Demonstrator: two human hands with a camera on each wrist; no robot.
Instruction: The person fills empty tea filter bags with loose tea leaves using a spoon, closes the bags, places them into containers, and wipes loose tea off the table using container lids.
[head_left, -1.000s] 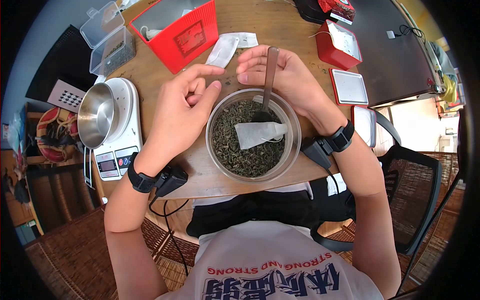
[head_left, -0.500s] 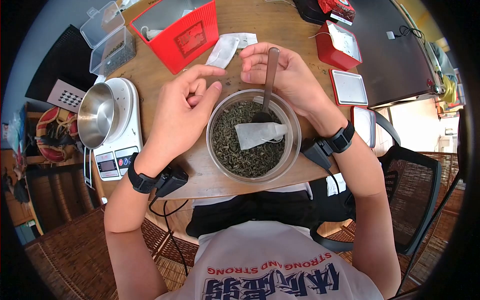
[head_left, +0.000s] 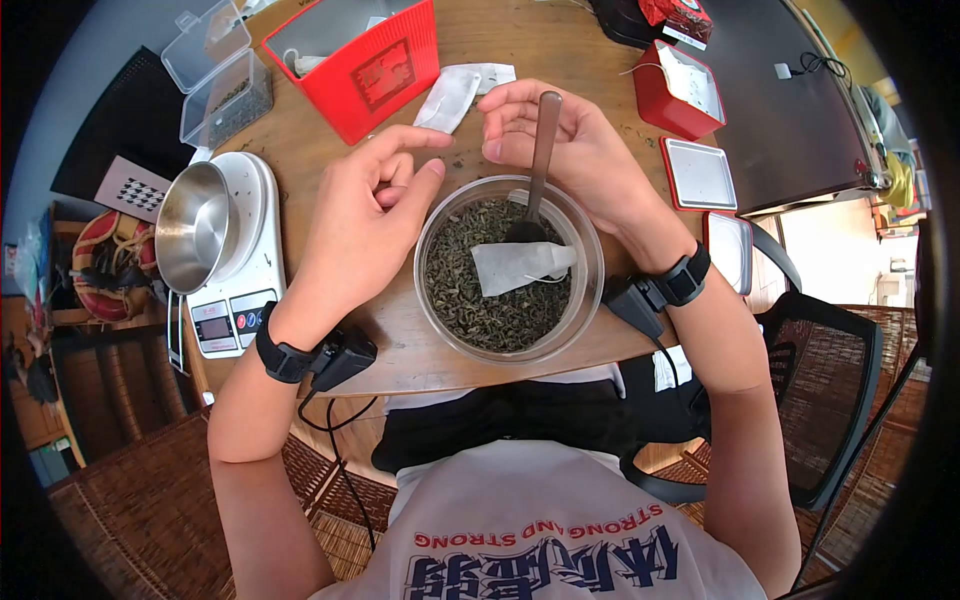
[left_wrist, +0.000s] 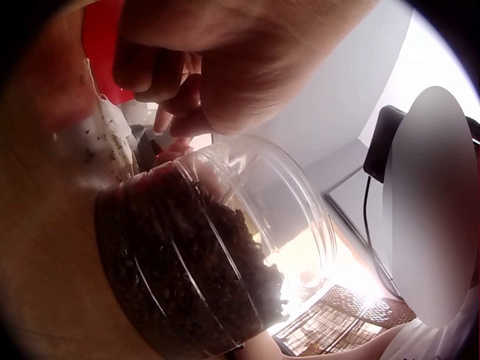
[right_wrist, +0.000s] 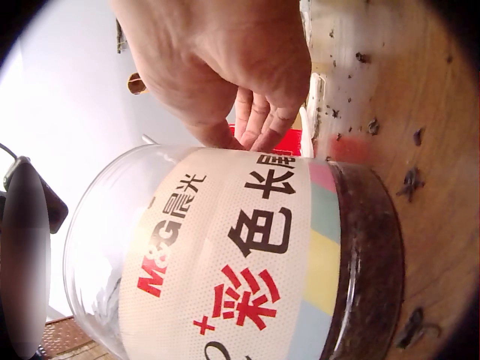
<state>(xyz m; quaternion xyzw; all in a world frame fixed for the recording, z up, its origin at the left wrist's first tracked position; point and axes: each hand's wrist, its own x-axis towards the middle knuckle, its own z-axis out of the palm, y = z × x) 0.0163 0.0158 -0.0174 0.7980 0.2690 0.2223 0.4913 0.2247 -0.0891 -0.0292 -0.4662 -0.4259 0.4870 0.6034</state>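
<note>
In the head view a round clear plastic tub point(head_left: 594, 300) stands near the table's front edge, partly filled with dark dried tea leaves point(head_left: 500, 315). A white tea bag point(head_left: 510, 268) with a string lies on the leaves. A dark-handled spoon point(head_left: 546, 150) leans in the tub. My left hand point(head_left: 365, 220) hovers at the tub's far left, fingers loosely bent and holding nothing. Beyond the tub at the right, my right hand point(head_left: 585, 165) is relaxed behind the spoon handle, its fingers gently curved around nothing. In the right wrist view, a printed label point(right_wrist: 240, 255) covers the tub's side.
Two white bags point(head_left: 448, 98) lie beyond the hands, by a red tin point(head_left: 380, 75). At left a steel pan point(head_left: 195, 225) sits on a kitchen scale point(head_left: 262, 265), with a clear box point(head_left: 225, 105) behind. Another red tin point(head_left: 675, 90) and lids point(head_left: 700, 172) stand right.
My right hand has shifted very slightly to the right, away from the left hand. The left hand, tub, spoon and tea bag stay practically the same.
</note>
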